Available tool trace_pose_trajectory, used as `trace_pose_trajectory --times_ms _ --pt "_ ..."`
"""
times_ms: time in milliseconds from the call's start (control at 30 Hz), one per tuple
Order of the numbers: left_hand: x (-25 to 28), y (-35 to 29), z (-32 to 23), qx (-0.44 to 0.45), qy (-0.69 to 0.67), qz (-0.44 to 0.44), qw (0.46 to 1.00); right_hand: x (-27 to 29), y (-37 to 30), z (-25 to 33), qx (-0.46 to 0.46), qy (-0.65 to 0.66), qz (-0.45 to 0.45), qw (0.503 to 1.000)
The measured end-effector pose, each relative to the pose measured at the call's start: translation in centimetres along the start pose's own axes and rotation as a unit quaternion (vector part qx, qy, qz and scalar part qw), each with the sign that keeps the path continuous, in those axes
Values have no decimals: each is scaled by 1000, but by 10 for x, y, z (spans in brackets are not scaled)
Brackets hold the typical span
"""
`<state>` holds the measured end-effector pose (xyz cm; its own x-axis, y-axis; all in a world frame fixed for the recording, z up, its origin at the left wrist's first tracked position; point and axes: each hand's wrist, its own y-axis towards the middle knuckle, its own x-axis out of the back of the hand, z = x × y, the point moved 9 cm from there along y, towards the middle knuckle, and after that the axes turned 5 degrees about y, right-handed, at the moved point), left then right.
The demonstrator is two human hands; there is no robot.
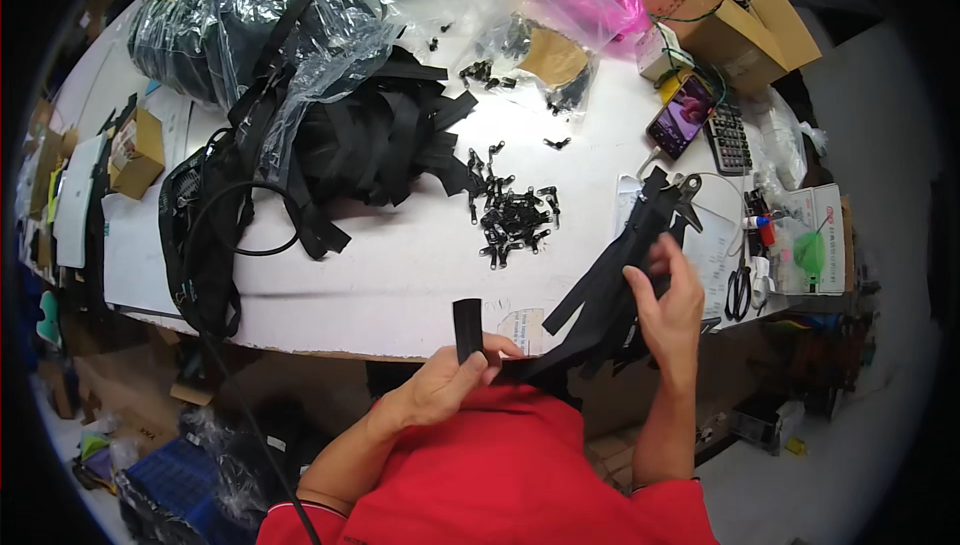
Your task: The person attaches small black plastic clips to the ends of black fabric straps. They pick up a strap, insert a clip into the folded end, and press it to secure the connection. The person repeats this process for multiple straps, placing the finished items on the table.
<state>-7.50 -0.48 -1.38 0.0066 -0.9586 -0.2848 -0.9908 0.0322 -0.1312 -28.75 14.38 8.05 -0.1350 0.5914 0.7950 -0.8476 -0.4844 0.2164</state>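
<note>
My left hand (450, 377) is closed at the table's front edge, thumb and fingers pinching a black zipper tape (467, 327) whose short end stands up. To the right, my right hand (670, 297) is raised beside a bundle of black zipper tapes (620, 280), thumb and fingers apart; I see nothing held in it. A metal clip (689, 191) sits at the bundle's upper end. The tapes hang over the table edge toward my lap. Beyond my hands, a pile of small black zipper sliders (515, 217) lies on the white table (400, 290).
A heap of black tapes (360, 135) and a plastic-wrapped black bundle (220, 25) fill the left. At the right are a phone (683, 117), a calculator (730, 140), scissors (738, 292) and cardboard boxes (750, 40). A black cable (235, 405) hangs at my left.
</note>
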Motion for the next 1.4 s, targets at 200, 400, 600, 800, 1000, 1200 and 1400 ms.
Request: trace_pose_trajectory --times_ms 200,400,600,800,1000,1200,1400 --pt "-25 2 14 58 -24 114 992 -75 -37 46 -84 374 260 886" --pt "-16 -6 3 113 32 79 990 -81 -34 51 -126 478 174 852" --pt "76 -56 -1 4 64 -226 972 1 -24 -16 -123 404 -101 901" --pt "99 -51 -11 -107 -162 -385 902 -57 -87 36 9 246 227 942" --pt "38 -12 -2 -18 -1 -238 971 -92 -81 65 -94 409 264 868" --pt "34 -11 -13 -37 130 -238 962 -104 -80 63 -120 438 289 843" --pt "30 -9 -37 -186 276 -251 909 -110 -87 61 -123 462 244 844"
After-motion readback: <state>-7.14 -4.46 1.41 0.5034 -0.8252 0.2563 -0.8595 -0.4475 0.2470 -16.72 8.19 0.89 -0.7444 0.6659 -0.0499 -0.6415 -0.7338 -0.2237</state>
